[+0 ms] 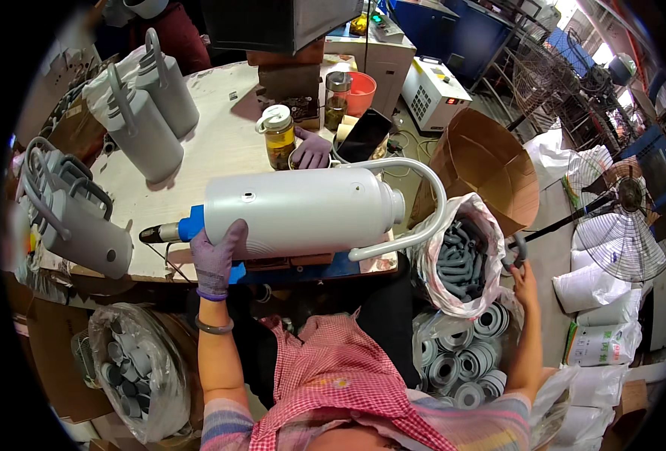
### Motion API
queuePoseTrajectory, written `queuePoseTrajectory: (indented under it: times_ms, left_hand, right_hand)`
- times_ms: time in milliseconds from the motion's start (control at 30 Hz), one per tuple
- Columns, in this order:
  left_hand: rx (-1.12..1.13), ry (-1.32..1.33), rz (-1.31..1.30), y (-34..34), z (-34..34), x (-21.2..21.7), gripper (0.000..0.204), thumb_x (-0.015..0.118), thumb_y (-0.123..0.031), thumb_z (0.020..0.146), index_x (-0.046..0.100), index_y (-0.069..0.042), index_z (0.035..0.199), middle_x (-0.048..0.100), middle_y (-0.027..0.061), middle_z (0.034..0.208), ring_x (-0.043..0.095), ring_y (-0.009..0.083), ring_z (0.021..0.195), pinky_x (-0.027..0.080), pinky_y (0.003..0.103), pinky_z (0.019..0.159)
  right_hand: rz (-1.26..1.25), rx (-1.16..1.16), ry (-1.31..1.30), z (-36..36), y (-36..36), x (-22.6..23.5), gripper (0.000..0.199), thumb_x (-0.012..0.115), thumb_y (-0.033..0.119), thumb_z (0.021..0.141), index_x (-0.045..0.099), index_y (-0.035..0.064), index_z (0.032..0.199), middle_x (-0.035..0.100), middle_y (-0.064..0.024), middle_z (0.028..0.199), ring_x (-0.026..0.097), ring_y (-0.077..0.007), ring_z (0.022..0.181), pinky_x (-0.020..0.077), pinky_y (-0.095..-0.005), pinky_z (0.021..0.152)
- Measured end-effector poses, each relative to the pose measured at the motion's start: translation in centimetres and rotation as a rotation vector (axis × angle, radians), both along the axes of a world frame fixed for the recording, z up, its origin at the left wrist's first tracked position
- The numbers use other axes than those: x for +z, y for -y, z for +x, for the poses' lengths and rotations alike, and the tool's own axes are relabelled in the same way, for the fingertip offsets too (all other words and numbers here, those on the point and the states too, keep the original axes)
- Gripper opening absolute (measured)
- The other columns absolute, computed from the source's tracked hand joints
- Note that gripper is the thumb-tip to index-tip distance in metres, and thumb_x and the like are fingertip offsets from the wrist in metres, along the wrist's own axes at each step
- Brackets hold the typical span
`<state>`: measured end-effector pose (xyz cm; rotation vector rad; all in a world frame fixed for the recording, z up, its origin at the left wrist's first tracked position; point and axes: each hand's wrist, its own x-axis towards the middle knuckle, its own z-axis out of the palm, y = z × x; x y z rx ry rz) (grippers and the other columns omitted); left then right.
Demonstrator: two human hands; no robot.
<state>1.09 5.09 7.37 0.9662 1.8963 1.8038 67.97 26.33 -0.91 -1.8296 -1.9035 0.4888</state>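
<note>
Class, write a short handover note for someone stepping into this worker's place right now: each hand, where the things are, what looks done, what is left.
Left hand, gloved, grips the grey flask body lying sideways over the table, its curved handle already on.
Right hand, bare, holds a small dark grey part beside the bag of grey handles.
Done: four handled flasks stand at the table's left.
Left: loose rings below the bag and a bag of caps at lower left remain unused.
</note>
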Motion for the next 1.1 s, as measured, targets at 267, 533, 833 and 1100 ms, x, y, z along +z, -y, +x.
queuePoseTrajectory:
  times_ms: [267, 533, 833, 1100]
  left_hand:
    - [-0.003, 0.089, 0.026, -0.1, -0.4, -0.5, 0.036, 0.080, -0.024, 0.084, 0.069, 0.003, 0.106, 0.071, 0.0055, 0.099, 0.062, 0.0104, 0.088, 0.050, 0.027, 0.082]
    - [-0.039, 0.066, 0.019, -1.0, 0.3, 0.3, 0.037, 0.081, -0.027, 0.083, 0.069, 0.003, 0.104, 0.071, 0.0049, 0.095, 0.062, 0.0102, 0.085, 0.050, 0.027, 0.080]
    - [0.013, 0.035, -0.095, 0.0, 0.1, 1.5, 0.044, 0.081, -0.035, 0.082, 0.070, 0.004, 0.099, 0.071, 0.0069, 0.089, 0.062, 0.0109, 0.080, 0.050, 0.027, 0.075]
    - [0.012, 0.076, -0.052, -0.2, 0.2, 0.5, 0.045, 0.082, -0.036, 0.080, 0.070, 0.003, 0.100, 0.071, 0.0074, 0.091, 0.064, 0.0131, 0.082, 0.051, 0.030, 0.077]
  right_hand:
    - [-0.167, -0.011, -1.728, -2.3, -0.5, 2.9, 0.046, 0.059, 0.020, 0.091, 0.050, 0.0087, 0.134, 0.058, -0.0200, 0.123, 0.058, -0.0373, 0.113, 0.0420, -0.0532, 0.106]
    - [-0.226, -0.007, 0.478, 6.0, -3.2, -6.3, 0.055, 0.076, 0.034, 0.083, 0.057, 0.0100, 0.129, 0.066, -0.0086, 0.086, 0.060, -0.0154, 0.073, 0.0483, -0.0329, 0.061]
    - [0.048, 0.481, -0.835, -30.9, -2.3, 20.4, 0.058, 0.036, 0.049, 0.105, 0.053, 0.0003, 0.131, 0.035, 0.0071, 0.061, 0.030, -0.0023, 0.044, 0.0257, -0.0194, 0.037]
    - [-0.270, 0.932, -0.514, -46.8, -1.3, 21.1, 0.035, 0.058, 0.037, 0.099, 0.069, 0.0039, 0.100, 0.049, 0.0032, 0.064, 0.042, -0.0049, 0.059, 0.0354, -0.0248, 0.052]
